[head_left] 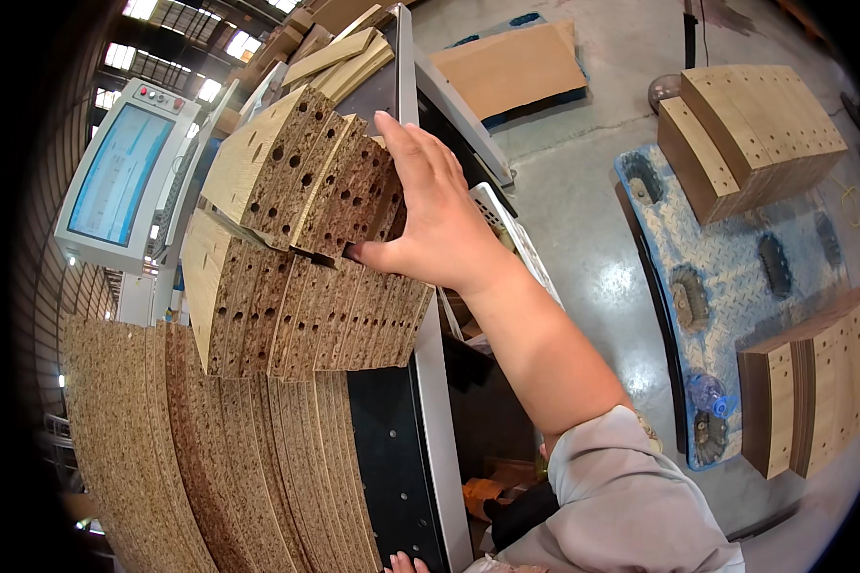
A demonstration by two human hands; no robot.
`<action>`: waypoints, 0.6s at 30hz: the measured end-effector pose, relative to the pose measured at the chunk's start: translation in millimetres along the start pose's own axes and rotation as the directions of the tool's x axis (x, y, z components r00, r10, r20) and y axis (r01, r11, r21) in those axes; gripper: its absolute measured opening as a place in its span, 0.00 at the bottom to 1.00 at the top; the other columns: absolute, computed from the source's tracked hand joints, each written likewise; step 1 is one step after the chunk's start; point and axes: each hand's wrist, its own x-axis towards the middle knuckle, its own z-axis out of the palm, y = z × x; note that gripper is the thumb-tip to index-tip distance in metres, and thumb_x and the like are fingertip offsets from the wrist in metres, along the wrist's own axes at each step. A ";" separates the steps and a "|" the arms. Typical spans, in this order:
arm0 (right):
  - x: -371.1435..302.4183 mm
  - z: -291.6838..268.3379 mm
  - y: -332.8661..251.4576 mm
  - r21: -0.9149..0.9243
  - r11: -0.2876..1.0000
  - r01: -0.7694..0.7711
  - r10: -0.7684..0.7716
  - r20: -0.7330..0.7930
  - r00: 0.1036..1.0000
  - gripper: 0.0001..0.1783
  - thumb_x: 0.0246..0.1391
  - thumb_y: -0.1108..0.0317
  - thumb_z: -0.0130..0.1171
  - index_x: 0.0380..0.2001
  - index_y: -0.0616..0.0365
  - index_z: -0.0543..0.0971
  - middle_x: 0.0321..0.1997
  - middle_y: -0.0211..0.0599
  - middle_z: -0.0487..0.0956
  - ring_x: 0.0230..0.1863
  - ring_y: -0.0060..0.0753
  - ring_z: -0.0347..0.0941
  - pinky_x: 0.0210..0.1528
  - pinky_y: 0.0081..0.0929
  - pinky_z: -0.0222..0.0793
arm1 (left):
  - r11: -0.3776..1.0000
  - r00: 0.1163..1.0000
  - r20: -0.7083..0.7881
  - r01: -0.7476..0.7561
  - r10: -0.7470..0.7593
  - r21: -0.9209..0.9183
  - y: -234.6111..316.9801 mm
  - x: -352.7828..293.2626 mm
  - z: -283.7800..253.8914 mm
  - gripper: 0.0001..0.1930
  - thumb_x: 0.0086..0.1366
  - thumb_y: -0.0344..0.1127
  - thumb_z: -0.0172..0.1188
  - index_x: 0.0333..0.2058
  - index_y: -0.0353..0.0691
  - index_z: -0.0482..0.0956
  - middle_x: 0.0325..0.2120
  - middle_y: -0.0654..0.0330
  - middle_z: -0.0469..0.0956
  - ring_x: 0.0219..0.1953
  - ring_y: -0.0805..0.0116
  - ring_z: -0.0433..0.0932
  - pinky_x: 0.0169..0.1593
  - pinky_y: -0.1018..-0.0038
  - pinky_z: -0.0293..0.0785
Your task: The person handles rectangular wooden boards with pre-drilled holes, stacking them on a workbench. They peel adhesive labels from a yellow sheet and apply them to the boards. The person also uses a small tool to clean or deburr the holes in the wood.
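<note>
My right hand (428, 196) reaches in from the lower right and is closed around the near end of a stack of drilled particleboard panels (301, 181). Its fingers lie along the far side, and the thumb is tucked into a dark gap beneath. Below that gap sits a second stack of drilled panels (306, 325), with rows of round holes in its rough edges. Of my left hand (407, 563), only the fingertips show at the lower edge. They lie spread on the rim of the black table, holding nothing visible; the palm is out of view.
Large particleboards (210, 439) stand stacked at the lower left. A control screen (119, 177) is beyond them. Wooden strips (339, 62) lie on the machine's far end. At the right, a blue pallet (726, 286) carries panel stacks (764, 134) and a plastic bottle (709, 393).
</note>
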 end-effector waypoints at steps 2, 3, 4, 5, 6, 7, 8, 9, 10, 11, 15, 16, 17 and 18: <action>2.8 -2.1 -6.7 -0.051 0.999 -0.008 0.008 -0.002 1.000 0.60 0.28 0.58 0.73 0.65 0.53 0.51 0.62 0.46 0.58 0.67 0.49 0.48 0.68 0.51 0.40 | 1.000 1.000 -0.002 -0.004 0.004 -0.002 -1.0 -0.2 0.0 0.25 0.69 0.43 0.33 0.57 0.31 0.62 0.58 0.35 0.60 0.61 0.40 0.60 0.61 0.44 0.56; 2.7 -3.5 -9.8 -0.097 0.995 -0.014 0.014 -0.004 1.000 0.60 0.27 0.58 0.73 0.65 0.54 0.52 0.61 0.45 0.59 0.65 0.48 0.50 0.67 0.52 0.41 | 1.000 1.000 -0.002 -0.005 0.005 -0.004 -1.6 0.5 0.2 0.25 0.69 0.43 0.33 0.57 0.31 0.62 0.58 0.35 0.60 0.61 0.40 0.60 0.61 0.44 0.56; 1.8 -4.5 -12.9 -0.142 0.990 -0.019 0.018 -0.005 1.000 0.59 0.27 0.58 0.73 0.64 0.55 0.53 0.60 0.44 0.61 0.64 0.47 0.52 0.67 0.52 0.43 | 1.000 1.000 0.000 -0.004 0.004 -0.003 -1.1 0.6 0.4 0.25 0.69 0.43 0.33 0.57 0.31 0.62 0.58 0.35 0.60 0.61 0.40 0.60 0.61 0.44 0.56; 1.4 -5.6 -16.0 -0.185 0.982 -0.023 0.023 -0.006 1.000 0.58 0.27 0.58 0.73 0.64 0.56 0.54 0.58 0.43 0.62 0.63 0.46 0.53 0.66 0.52 0.44 | 1.000 1.000 0.000 -0.004 0.004 -0.006 -0.6 -0.5 -0.1 0.25 0.69 0.43 0.33 0.57 0.31 0.62 0.58 0.35 0.61 0.61 0.40 0.60 0.61 0.44 0.56; 1.7 -6.7 -19.4 -0.217 0.976 -0.025 0.026 0.001 1.000 0.58 0.27 0.58 0.73 0.63 0.58 0.55 0.57 0.43 0.63 0.61 0.45 0.55 0.66 0.52 0.46 | 1.000 1.000 0.000 0.000 0.000 -0.004 0.2 -0.7 0.2 0.25 0.69 0.43 0.33 0.57 0.31 0.62 0.58 0.35 0.61 0.61 0.40 0.60 0.61 0.44 0.56; 2.5 -8.9 -22.9 -0.250 0.968 -0.027 0.030 0.006 1.000 0.57 0.27 0.59 0.73 0.62 0.59 0.56 0.57 0.42 0.63 0.60 0.45 0.57 0.65 0.51 0.48 | 1.000 1.000 0.000 -0.002 0.002 -0.006 -0.2 -1.1 0.3 0.25 0.69 0.43 0.33 0.57 0.31 0.62 0.58 0.35 0.61 0.61 0.40 0.60 0.61 0.44 0.56; 3.6 -11.4 -26.7 -0.282 0.959 -0.029 0.033 0.011 0.999 0.56 0.27 0.59 0.73 0.62 0.61 0.57 0.56 0.42 0.64 0.59 0.44 0.58 0.64 0.51 0.49 | 1.000 1.000 0.000 -0.003 0.003 -0.007 0.0 -1.4 0.6 0.25 0.69 0.43 0.33 0.57 0.31 0.62 0.58 0.35 0.61 0.61 0.40 0.60 0.61 0.44 0.56; 5.6 -15.2 -31.8 -0.303 0.951 -0.052 0.070 0.050 0.996 0.55 0.27 0.59 0.73 0.61 0.62 0.58 0.55 0.42 0.65 0.58 0.44 0.59 0.64 0.49 0.51 | 1.000 1.000 0.002 -0.001 0.001 -0.009 0.2 -2.4 0.4 0.25 0.69 0.43 0.33 0.57 0.31 0.62 0.58 0.35 0.61 0.61 0.40 0.61 0.61 0.44 0.56; 8.9 -20.0 -37.3 -0.326 0.943 -0.071 0.105 0.086 0.991 0.55 0.27 0.59 0.73 0.61 0.63 0.58 0.54 0.42 0.65 0.57 0.45 0.60 0.63 0.47 0.53 | 1.000 1.000 -0.001 0.001 -0.001 -0.008 0.1 -1.6 1.4 0.25 0.70 0.43 0.33 0.57 0.31 0.62 0.58 0.35 0.61 0.61 0.40 0.61 0.61 0.44 0.56; 11.1 -22.4 -39.9 -0.349 0.933 -0.089 0.140 0.122 0.983 0.54 0.27 0.60 0.73 0.60 0.64 0.59 0.53 0.42 0.66 0.56 0.45 0.61 0.62 0.46 0.54 | 1.000 1.000 0.001 0.002 -0.002 -0.009 0.1 -4.6 0.3 0.25 0.70 0.43 0.33 0.57 0.31 0.62 0.58 0.35 0.61 0.61 0.40 0.61 0.61 0.44 0.56; 13.2 -15.8 -27.3 -0.189 0.980 -0.066 0.084 0.089 0.992 0.53 0.29 0.63 0.72 0.60 0.62 0.58 0.52 0.45 0.65 0.57 0.48 0.61 0.61 0.39 0.59 | 1.000 1.000 -0.008 0.003 -0.003 -0.012 0.7 -5.5 1.7 0.25 0.70 0.43 0.33 0.56 0.31 0.62 0.58 0.35 0.61 0.61 0.40 0.61 0.61 0.44 0.56; 12.2 -15.2 -27.0 -0.187 0.980 -0.063 0.080 0.085 0.993 0.52 0.29 0.63 0.72 0.60 0.62 0.58 0.53 0.46 0.64 0.58 0.49 0.61 0.61 0.38 0.59 | 1.000 1.000 -0.011 0.005 -0.006 -0.013 1.6 -6.8 1.9 0.25 0.70 0.43 0.33 0.56 0.31 0.62 0.58 0.35 0.61 0.61 0.40 0.61 0.61 0.44 0.56; 11.4 -14.9 -27.0 -0.185 0.981 -0.060 0.076 0.082 0.994 0.52 0.29 0.64 0.71 0.60 0.61 0.57 0.53 0.46 0.64 0.58 0.49 0.61 0.61 0.37 0.60 | 1.000 1.000 -0.011 0.010 -0.010 -0.011 3.1 -6.9 2.7 0.25 0.70 0.43 0.33 0.56 0.31 0.62 0.58 0.35 0.61 0.61 0.40 0.61 0.61 0.44 0.56; 10.5 -14.8 -27.3 -0.178 0.982 -0.069 0.085 0.083 0.993 0.52 0.29 0.64 0.71 0.60 0.61 0.57 0.54 0.47 0.63 0.58 0.49 0.61 0.61 0.37 0.60 | 1.000 1.000 -0.011 0.013 -0.014 -0.009 4.1 -7.7 2.8 0.25 0.70 0.43 0.33 0.56 0.31 0.62 0.58 0.35 0.61 0.61 0.40 0.61 0.61 0.44 0.56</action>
